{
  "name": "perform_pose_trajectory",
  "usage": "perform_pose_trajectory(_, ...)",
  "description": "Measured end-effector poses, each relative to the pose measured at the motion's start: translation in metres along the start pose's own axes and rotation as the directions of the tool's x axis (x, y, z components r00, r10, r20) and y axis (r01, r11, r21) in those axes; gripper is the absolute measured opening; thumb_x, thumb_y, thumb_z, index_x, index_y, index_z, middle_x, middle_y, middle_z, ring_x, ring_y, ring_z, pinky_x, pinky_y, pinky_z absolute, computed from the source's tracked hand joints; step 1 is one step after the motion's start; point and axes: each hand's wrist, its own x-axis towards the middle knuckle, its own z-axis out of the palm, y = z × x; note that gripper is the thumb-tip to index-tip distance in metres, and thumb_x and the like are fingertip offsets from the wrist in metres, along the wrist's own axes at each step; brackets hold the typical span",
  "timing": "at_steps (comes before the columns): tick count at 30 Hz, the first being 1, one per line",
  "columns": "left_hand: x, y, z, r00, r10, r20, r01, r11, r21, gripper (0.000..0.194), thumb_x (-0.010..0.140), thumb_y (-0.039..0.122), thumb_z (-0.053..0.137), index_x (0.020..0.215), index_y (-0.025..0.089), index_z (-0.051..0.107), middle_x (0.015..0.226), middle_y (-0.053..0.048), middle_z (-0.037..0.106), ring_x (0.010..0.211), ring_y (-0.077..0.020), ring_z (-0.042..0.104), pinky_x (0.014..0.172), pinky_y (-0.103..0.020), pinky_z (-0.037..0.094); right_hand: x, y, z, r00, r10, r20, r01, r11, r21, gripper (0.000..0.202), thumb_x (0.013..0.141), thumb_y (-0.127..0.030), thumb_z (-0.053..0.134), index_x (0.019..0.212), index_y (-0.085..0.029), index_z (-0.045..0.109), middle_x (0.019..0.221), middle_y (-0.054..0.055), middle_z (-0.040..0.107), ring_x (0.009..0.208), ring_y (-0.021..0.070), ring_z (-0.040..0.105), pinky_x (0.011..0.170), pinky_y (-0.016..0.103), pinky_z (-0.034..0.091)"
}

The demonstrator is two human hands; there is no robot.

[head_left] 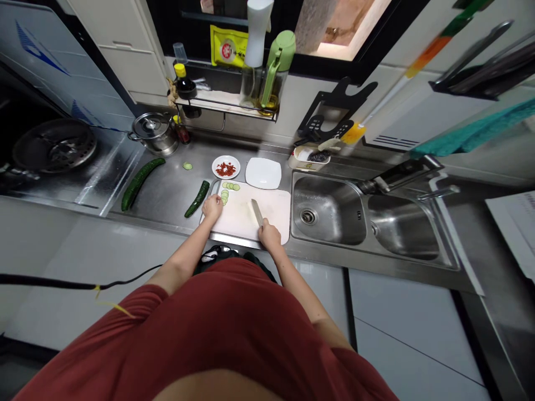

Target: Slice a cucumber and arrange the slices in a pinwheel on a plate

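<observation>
So we're standing at the steel counter (171, 192) and a small round plate (214, 169) is sitting just past the board, holding chopped red bits. A squarish white dish (263, 173) is resting right beside it. Over to the left, a steel pot (164, 146) is wearing its lid, so what's inside is staying hidden from us. Up on the shelf (225, 104), a green-topped bottle (278, 67) is holding a bit of golden liquid at the bottom, and a yellow-capped bottle (185, 86) is looking dark all the way down. Near the sink (321, 214), a little caddy (310, 165) is holding something white and something dark, too small for us to make out.

Now the knife (257, 212): we're gripping it in our right hand (270, 235), fingers wrapping round the handle. It's hanging out just right of the middle of the white cutting board (276, 214), tip pointing away from us and a touch left, long axis running from our hand up toward the square dish. Can't tell if the blade is touching the board.

Our left hand (212, 207) is hovering around the board's left edge, fingers curling in close by the cucumber slices (224, 197); we can't tell if they're pinching one. The cut cucumber (197, 199) and the whole cucumber (141, 184) are lying on the counter further left, both slanting from near-left to far-right.
</observation>
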Motion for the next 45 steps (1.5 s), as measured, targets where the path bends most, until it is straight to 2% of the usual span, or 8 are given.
perform_pose_trajectory(7,0.0,0.0,-0.002,1.0,-0.02,0.005,0.02,1.0,0.003,0.022,0.086,0.029,0.054,0.102,0.023,0.068,0.104,-0.008,0.065,0.093,-0.022,0.061,0.076,-0.029,0.042,-0.002,-0.001,-0.003,1.0,0.014,0.016,-0.014,1.0,-0.001,0.032,0.096,-0.026,0.037,0.126,-0.018,0.044,0.098,0.012,0.067,0.091,0.0233,0.065,0.073,0.029,0.043)
perform_pose_trajectory(11,0.001,0.003,-0.001,0.997,-0.007,-0.074,0.002,0.997,-0.074,0.028,0.085,0.029,0.054,0.11,0.022,0.064,0.105,-0.007,0.063,0.092,-0.0211,0.06,0.078,-0.029,0.044,-0.002,-0.002,-0.003,1.0,0.003,0.015,-0.003,1.0,-0.001,0.032,0.096,-0.024,0.035,0.126,-0.018,0.044,0.098,0.012,0.067,0.091,0.0236,0.065,0.074,0.03,0.043)
perform_pose_trajectory(15,0.01,0.016,0.003,0.99,0.061,-0.131,-0.077,0.989,-0.123,0.028,0.086,0.029,0.051,0.11,0.022,0.064,0.108,-0.008,0.061,0.094,-0.0212,0.059,0.082,-0.03,0.044,-0.002,-0.003,-0.002,1.0,0.009,0.016,-0.009,1.0,0.002,0.031,0.096,-0.024,0.036,0.125,-0.018,0.043,0.098,0.012,0.067,0.091,0.0233,0.065,0.075,0.031,0.043)
perform_pose_trajectory(20,0.027,0.043,0.008,0.988,0.151,-0.023,-0.153,0.984,-0.091,0.03,0.086,0.026,0.051,0.113,0.024,0.063,0.111,-0.009,0.061,0.101,-0.0242,0.057,0.087,-0.033,0.042,-0.003,-0.004,-0.005,0.999,0.025,0.024,-0.025,1.0,0.007,0.033,0.096,-0.023,0.036,0.128,-0.017,0.042,0.1,0.013,0.067,0.093,0.0227,0.065,0.077,0.03,0.043)
perform_pose_trajectory(25,0.042,0.059,0.013,0.982,0.17,0.083,-0.172,0.985,0.02,0.034,0.084,0.026,0.054,0.117,0.023,0.063,0.118,-0.012,0.059,0.11,-0.0283,0.053,0.092,-0.038,0.039,-0.006,-0.007,-0.008,0.999,0.032,0.033,-0.032,0.999,-0.008,0.033,0.097,-0.023,0.036,0.128,-0.017,0.042,0.099,0.012,0.067,0.093,0.0224,0.065,0.076,0.029,0.044)
perform_pose_trajectory(37,0.056,0.064,0.021,0.969,0.219,0.115,-0.23,0.968,0.1,0.031,0.085,0.027,0.052,0.111,0.02,0.066,0.118,-0.015,0.058,0.108,-0.0301,0.053,0.09,-0.04,0.04,-0.004,-0.006,-0.006,0.999,0.026,0.026,-0.027,1.0,0.008,0.031,0.096,-0.023,0.036,0.126,-0.017,0.044,0.098,0.011,0.067,0.092,0.0231,0.065,0.076,0.03,0.043)
perform_pose_trajectory(41,0.058,0.065,0.021,0.974,0.207,0.095,-0.213,0.976,0.054,0.025,0.084,0.022,0.053,0.105,0.022,0.065,0.117,-0.012,0.06,0.106,-0.0271,0.054,0.085,-0.035,0.042,-0.003,-0.005,-0.004,1.0,0.014,0.018,-0.015,1.0,0.012,0.031,0.096,-0.023,0.036,0.126,-0.018,0.044,0.097,0.011,0.068,0.091,0.0236,0.065,0.075,0.031,0.044)
perform_pose_trajectory(45,0.062,0.064,0.022,0.977,0.183,0.114,-0.179,0.983,-0.046,0.019,0.083,0.023,0.055,0.099,0.022,0.065,0.104,-0.009,0.066,0.097,-0.0235,0.058,0.081,-0.032,0.042,-0.002,-0.004,-0.003,1.0,0.012,0.014,-0.013,1.0,0.012,0.031,0.096,-0.023,0.036,0.125,-0.018,0.044,0.097,0.011,0.068,0.09,0.0235,0.065,0.075,0.03,0.044)
